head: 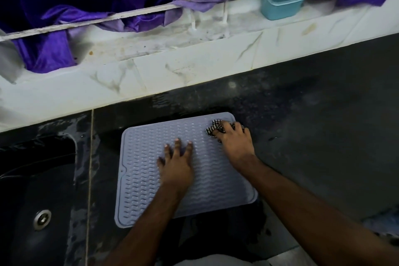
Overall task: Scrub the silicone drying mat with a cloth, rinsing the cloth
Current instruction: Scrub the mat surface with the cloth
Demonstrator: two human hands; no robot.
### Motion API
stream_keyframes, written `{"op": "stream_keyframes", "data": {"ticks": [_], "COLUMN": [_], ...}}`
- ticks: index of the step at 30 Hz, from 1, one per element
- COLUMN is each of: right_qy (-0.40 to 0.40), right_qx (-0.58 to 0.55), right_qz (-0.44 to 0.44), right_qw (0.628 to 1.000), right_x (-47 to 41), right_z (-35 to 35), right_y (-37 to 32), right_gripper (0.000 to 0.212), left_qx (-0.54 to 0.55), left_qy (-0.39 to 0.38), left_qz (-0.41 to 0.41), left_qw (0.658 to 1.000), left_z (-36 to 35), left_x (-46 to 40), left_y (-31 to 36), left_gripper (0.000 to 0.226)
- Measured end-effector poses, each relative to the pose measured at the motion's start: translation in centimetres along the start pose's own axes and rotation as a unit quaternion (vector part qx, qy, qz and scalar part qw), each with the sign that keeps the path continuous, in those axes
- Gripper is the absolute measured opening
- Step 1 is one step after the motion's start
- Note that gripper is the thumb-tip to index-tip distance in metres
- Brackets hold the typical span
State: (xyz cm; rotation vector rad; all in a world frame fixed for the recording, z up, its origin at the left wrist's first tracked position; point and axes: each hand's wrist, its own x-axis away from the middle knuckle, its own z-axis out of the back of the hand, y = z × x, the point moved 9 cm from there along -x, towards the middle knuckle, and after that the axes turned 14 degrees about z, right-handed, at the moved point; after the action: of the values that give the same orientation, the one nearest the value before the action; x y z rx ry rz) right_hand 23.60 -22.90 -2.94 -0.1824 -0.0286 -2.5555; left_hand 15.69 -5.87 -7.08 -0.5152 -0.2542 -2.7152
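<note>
Left hand (176, 164): our fingers spread flat, pinning the mat (140, 179) to the worktop (323, 136). Right hand (234, 139): fingers bunching the cloth (214, 128), scrubbing the far corner.

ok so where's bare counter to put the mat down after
Dark counter right of the drying mat is bare up to the tiled ledge. Left is crowded: a narrow wet strip, then the sink.

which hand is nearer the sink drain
Left. The left hand lies flat with fingers spread near the middle of the lilac ridged silicone mat, closer to the round metal sink drain. The right hand holds the checked cloth at the mat's far right corner.
</note>
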Motion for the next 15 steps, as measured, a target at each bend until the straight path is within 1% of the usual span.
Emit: {"op": "stream_keyframes", "data": {"ticks": [1, 2, 4, 6, 10, 12, 15], "right_qy": [0.001, 0.001, -0.001, -0.003, -0.013, -0.023, -0.033], "right_qx": [-0.002, -0.001, 0.009, 0.014, 0.008, -0.033, -0.069], "right_qz": [0.002, 0.004, 0.004, -0.009, -0.042, -0.053, -0.039], "right_qw": [1.000, 1.000, 1.000, 1.000, 0.999, 0.998, 0.996], "right_x": [0.0, 0.1, 0.3, 0.8, 1.4, 1.3, 1.2], "right_z": [0.0, 0.0, -0.1, -0.1, -0.4, -1.0, -1.9], "right_y": [0.3, 0.6, 1.4, 2.6, 4.0, 4.0, 3.0], "right_gripper": [0.042, 0.042, 0.040, 0.039, 0.037, 0.039, 0.045], "left_qx": [0.001, 0.005, -0.008, -0.021, -0.011, -0.004, 0.020], "left_qy": [-0.006, -0.005, -0.002, 0.008, 0.023, 0.036, 0.032], "left_qz": [0.011, 0.024, 0.038, 0.046, 0.054, 0.063, 0.080], "left_qw": [1.000, 1.000, 0.999, 0.999, 0.998, 0.997, 0.996], "left_z": [-0.3, -0.5, -0.6, -0.7, -1.1, -1.1, -1.2], "left_x": [0.0, 0.1, 0.3, 0.5, 0.6, 0.7, 0.8], "left_y": [0.3, 0.3, 0.5, 0.6, 0.4, -0.4, -1.9], "left_gripper": [0.067, 0.071, 0.087, 0.095, 0.099, 0.097, 0.095]}}
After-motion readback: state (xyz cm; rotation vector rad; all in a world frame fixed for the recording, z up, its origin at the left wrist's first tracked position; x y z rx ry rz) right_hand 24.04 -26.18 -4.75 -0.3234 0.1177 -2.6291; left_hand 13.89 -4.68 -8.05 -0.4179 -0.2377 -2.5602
